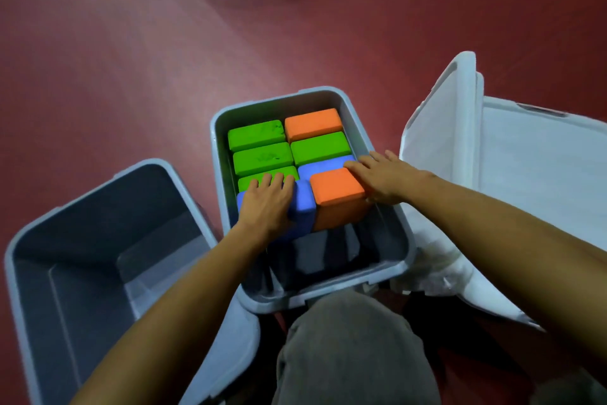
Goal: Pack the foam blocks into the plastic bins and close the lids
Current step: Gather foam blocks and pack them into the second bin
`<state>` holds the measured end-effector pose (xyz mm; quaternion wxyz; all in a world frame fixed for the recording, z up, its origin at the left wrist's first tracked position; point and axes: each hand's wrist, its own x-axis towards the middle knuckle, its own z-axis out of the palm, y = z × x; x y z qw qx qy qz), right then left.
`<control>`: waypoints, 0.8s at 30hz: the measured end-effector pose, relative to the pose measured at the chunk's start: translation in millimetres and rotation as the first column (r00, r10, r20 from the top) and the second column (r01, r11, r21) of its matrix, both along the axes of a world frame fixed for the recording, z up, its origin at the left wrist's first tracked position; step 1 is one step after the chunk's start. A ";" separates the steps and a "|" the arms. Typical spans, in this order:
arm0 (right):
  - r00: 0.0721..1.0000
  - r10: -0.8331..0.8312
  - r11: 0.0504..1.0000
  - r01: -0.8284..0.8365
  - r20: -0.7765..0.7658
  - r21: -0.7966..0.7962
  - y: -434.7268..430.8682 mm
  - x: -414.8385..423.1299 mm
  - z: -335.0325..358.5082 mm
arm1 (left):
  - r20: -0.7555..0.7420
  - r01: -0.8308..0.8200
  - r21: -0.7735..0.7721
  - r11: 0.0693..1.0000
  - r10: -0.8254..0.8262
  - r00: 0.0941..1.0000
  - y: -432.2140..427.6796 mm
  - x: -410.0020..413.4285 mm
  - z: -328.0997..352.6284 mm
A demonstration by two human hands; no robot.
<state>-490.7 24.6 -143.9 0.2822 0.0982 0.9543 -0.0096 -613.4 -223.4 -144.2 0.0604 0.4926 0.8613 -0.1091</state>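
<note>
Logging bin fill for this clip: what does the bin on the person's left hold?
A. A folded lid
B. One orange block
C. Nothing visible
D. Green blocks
C: the left bin shows only bare grey walls and floor, while all blocks sit in the middle bin.

I can't pin this place down to one kind of room. What I see is a bare, smooth, dark red floor, the seamless sort laid in a gym, playroom or activity hall, with no furniture or walls in view. Grey plastic bins sit straight on it, one filled with bright foam blocks, and loose white lids lie beside them. I work low, close to the floor.
</note>
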 end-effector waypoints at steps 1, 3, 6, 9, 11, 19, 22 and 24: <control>1.000 0.013 1.000 -0.013 0.005 0.006 0.5 0.0 -3.0 | 0.006 -0.005 -0.004 1.000 0.005 1.000 2.8 -1.6 -5.5; 0.998 0.064 0.998 -0.064 0.020 0.018 -1.5 -0.9 -8.0 | 0.010 -0.038 -0.015 0.999 0.038 0.999 4.8 -6.4 -17.5; 0.991 0.123 0.987 -0.128 0.056 0.097 -12.9 -6.6 -14.3 | 0.012 -0.092 -0.030 0.995 0.093 0.996 -0.2 -17.1 -37.1; 0.993 0.111 0.983 -0.116 0.041 0.141 -29.1 -10.3 -28.3 | 0.018 -0.092 -0.044 0.995 0.093 0.995 -6.6 -20.2 -51.8; 0.997 0.075 0.982 -0.076 0.014 0.170 -39.5 -9.8 -42.3 | 0.021 -0.103 -0.079 0.991 0.105 0.994 -8.5 -17.3 -59.8; 0.982 -0.020 0.984 0.052 -0.186 0.173 -46.0 -2.7 -75.4 | 0.038 -0.123 -0.100 0.987 0.127 0.991 -4.3 -14.5 -80.9; 0.988 -0.075 0.983 0.096 -0.131 0.158 -51.9 -6.4 -86.9 | 0.029 -0.179 -0.093 0.980 0.182 0.983 -0.1 -7.6 -92.5; 0.987 -0.118 0.978 0.134 -0.108 0.160 -53.3 -8.2 -98.4 | 0.038 -0.224 -0.074 0.972 0.227 0.973 2.6 -1.8 -101.0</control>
